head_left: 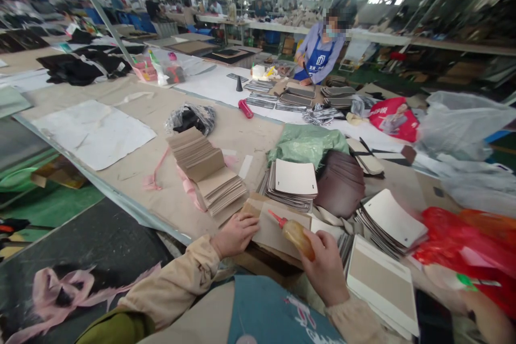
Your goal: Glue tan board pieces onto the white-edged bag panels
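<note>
My right hand (325, 269) is wrapped round a small amber glue bottle (296, 234) with a red nozzle, which points left over a tan card piece (272, 231) on the table in front of me. My left hand (236, 234) lies on the left edge of that card, fingers curled down and pressing it. A fanned stack of tan cards (207, 174) sits just behind my left hand. Stacks of white-faced pieces (294, 183) and dark brown leather pieces (341, 183) lie behind the bottle.
More white-topped stacks (393, 223) and a flat board (382, 282) lie to the right, beside red plastic bags (467, 250). A person in a blue apron (320, 56) works across the long table (133, 172). A green bag (306, 142) and red roller (245, 108) lie farther back.
</note>
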A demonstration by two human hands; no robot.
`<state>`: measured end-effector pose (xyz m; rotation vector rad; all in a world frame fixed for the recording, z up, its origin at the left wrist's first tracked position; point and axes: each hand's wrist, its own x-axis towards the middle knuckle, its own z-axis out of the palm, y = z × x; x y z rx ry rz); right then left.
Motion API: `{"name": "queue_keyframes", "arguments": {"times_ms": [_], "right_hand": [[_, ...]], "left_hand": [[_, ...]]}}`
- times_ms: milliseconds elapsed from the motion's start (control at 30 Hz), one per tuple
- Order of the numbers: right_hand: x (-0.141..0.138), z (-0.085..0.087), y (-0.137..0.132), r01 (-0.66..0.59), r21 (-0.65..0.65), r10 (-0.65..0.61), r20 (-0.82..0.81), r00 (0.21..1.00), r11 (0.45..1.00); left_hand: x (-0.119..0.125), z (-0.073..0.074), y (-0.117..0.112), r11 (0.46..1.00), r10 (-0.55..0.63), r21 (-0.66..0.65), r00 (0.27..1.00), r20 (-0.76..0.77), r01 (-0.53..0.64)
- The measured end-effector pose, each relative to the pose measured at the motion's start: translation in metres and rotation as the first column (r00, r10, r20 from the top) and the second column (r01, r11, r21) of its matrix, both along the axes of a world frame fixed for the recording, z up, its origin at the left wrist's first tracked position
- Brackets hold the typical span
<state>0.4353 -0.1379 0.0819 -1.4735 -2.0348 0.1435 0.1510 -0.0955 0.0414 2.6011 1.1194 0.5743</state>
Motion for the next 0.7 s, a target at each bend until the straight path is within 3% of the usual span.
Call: {"name": "queue_keyframes", "arguments": {"times_ms": [267, 700], "right_hand": [[-0.010, -0.001, 0.018, -0.041, 0.082, 0.030, 0.134, 0.991, 0.996], [-0.020, 0.001, 0.022, -0.046, 0.013, 0.043, 0.165, 0.985, 0.999]], "left_hand": [[-0.001, -0.005, -0.001, 1.000, 0.005, -0.017, 1.000, 0.008, -0.005], [0.000, -0.004, -0.001, 1.000, 0.008, -0.025, 1.000, 0.009, -0.008]]}}
